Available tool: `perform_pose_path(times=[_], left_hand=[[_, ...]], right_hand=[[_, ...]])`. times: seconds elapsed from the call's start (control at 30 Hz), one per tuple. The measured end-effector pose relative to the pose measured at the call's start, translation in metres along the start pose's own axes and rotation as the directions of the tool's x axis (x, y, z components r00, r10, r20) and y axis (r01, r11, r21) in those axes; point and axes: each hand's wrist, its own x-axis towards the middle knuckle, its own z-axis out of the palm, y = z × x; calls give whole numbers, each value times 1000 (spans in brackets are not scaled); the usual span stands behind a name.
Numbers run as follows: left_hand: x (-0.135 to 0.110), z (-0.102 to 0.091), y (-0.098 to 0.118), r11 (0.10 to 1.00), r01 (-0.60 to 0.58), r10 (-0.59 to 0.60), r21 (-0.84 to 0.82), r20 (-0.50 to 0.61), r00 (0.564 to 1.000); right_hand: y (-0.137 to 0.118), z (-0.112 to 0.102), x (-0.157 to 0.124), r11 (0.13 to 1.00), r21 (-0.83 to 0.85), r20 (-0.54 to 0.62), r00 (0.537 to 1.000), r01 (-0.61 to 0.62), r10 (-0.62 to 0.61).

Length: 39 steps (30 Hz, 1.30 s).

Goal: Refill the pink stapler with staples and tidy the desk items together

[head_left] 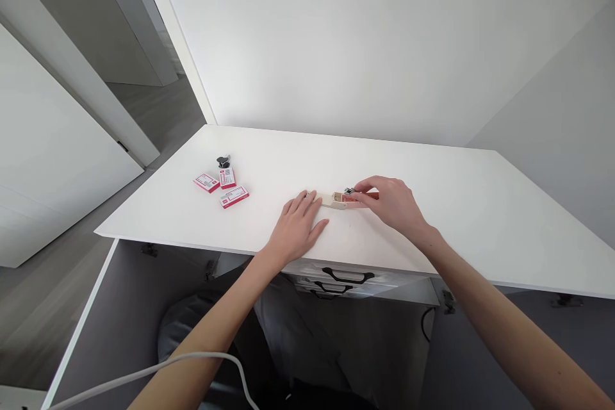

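A cream stapler (335, 199) lies on the white table (461, 205) near the front edge. My left hand (296, 226) rests flat on the table with its fingertips touching the stapler's left end. My right hand (390, 203) pinches the stapler's right end, where a red part and a small dark metal piece show between the fingers. Three small red and white boxes (221, 186) lie to the left, apart from both hands.
A small black object (223, 160) sits just behind the boxes. Plastic drawers with black handles (346, 278) stand under the table front. A white cable (144, 368) crosses below my left arm. Walls close the back and right.
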Motion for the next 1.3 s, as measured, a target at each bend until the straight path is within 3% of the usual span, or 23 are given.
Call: perform_pose_path(times=[0.23,0.5,0.93,1.17,1.3], left_hand=[[-1,1,0,1000,-1,0,-9,-12,1000],[-1,1,0,1000,2,-2,-17,-13,1000],[-2,2,0,1000,4,-4,-19,-18,1000],[-2,2,0,1000,2,-2,-26,-25,1000],[-3,2,-1,1000,8,-9,-19,-19,1000]], right_hand=[[-2,-4,1,998,12,15,998,-58,58],[-3,-5,3,999,-32,61,998,-12,14],[-5,3,2,933,-340,32,993,118,-113],[5,7,-4,954,-266,-6,989,138,-145],[18,-4,-12,989,-133,-17,998,63,-66]])
